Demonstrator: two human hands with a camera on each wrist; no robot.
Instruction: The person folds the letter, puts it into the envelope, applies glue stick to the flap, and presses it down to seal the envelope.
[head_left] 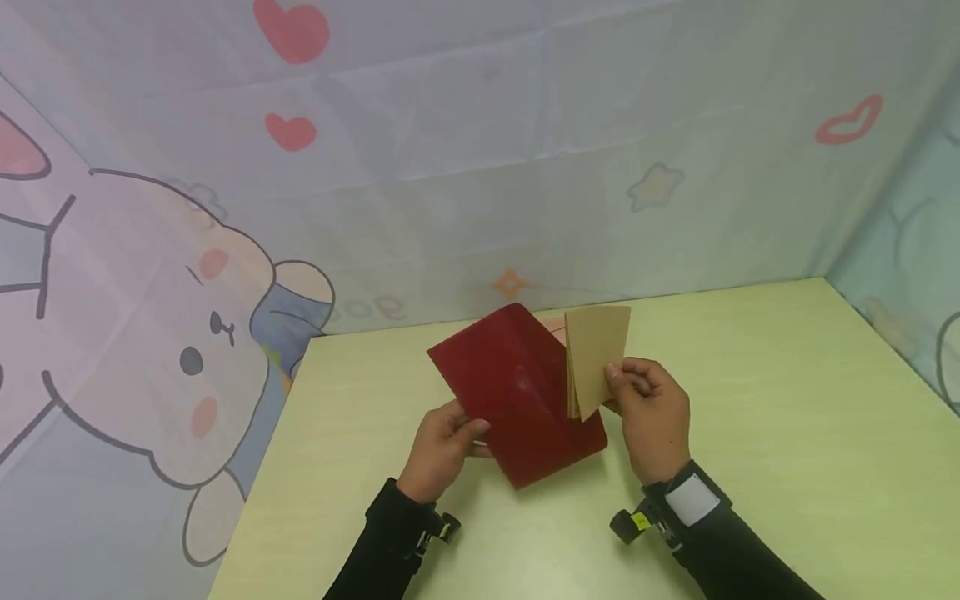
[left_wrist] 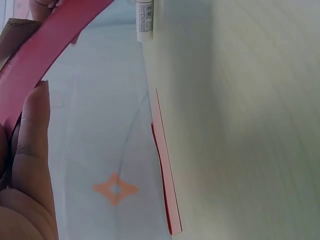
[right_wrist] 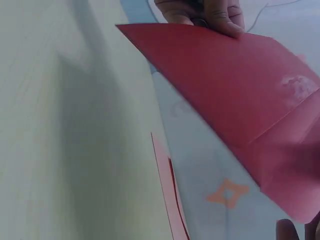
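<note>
Bright, even, diffuse light in head view; soft faint shadows under dark red glossy envelope (head_left: 521,392) on pale yellow-green tabletop (head_left: 787,417). Faint sheen on envelope face. Slight wide-angle bend at edges. Wrist views softer: broad grey shadow band across tabletop, close thumb (left_wrist: 32,150) blurred, whitish glare patch on envelope (right_wrist: 300,87).

A red envelope (right_wrist: 235,95) fills the upper right, tilted, with a fold line visible near its right end. The left hand (right_wrist: 202,12) pinches its far edge at the top. Lower down, a thin pink sheet (right_wrist: 167,195) lies at the edge of the pale green table (right_wrist: 65,125).
</note>
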